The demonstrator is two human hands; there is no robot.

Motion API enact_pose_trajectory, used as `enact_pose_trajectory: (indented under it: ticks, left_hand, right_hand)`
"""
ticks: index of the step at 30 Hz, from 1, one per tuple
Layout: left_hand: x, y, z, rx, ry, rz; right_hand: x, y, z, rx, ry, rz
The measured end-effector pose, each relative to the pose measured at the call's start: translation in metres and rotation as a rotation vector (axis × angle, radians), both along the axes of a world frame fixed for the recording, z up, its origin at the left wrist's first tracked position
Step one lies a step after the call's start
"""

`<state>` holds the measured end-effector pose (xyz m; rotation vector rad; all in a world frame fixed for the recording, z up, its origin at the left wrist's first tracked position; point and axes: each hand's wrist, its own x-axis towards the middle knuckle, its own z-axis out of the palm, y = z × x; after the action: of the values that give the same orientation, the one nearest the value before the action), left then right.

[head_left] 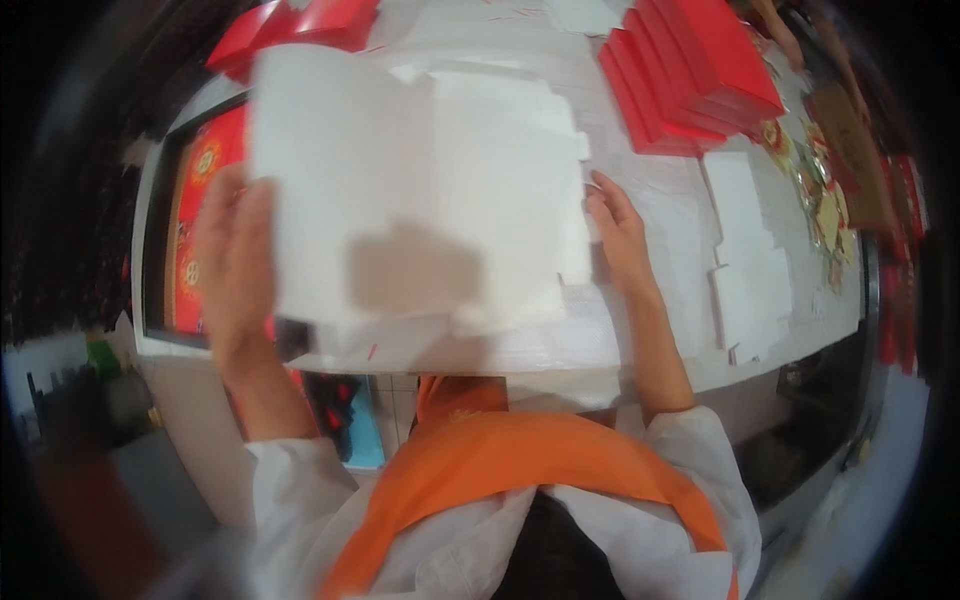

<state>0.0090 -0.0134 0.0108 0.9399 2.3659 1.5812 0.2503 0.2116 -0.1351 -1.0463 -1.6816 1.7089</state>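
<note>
A large white cardboard box blank (500,170) with tabbed edges lies in front of me. Its left panel is lifted and bends upward, blurred by motion. My left hand (238,250) is closed on that panel's left edge, fingers behind and partly smeared. At the blank's right side, my right hand (618,228) has its fingers loosely bent and slightly apart, beside the tabs. Whether its fingertips touch the cardboard, I cannot tell. A shadow falls across the lower middle of the blank.
Several red boxes (680,80) are stacked at the far right, and more red boxes (300,30) sit at the far left. Red printed sheets lie in a dark-rimmed tray (158,240) on the left. Another white blank (750,270) and small packets (828,215) are rightward. Another person's arm (780,35) shows.
</note>
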Motion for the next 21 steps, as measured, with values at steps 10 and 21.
enact_pose_trajectory:
  ticks: [10, 21]
  left_hand:
    - [0.001, -0.030, -0.088, -0.149, -0.546, 0.031]
    - [0.005, -0.041, -0.137, 0.326, -0.663, -0.067]
  right_hand:
    - [0.019, 0.008, 0.025, 0.046, -0.156, 0.011]
    - [0.031, 0.015, 0.024, 0.208, -0.222, 0.172]
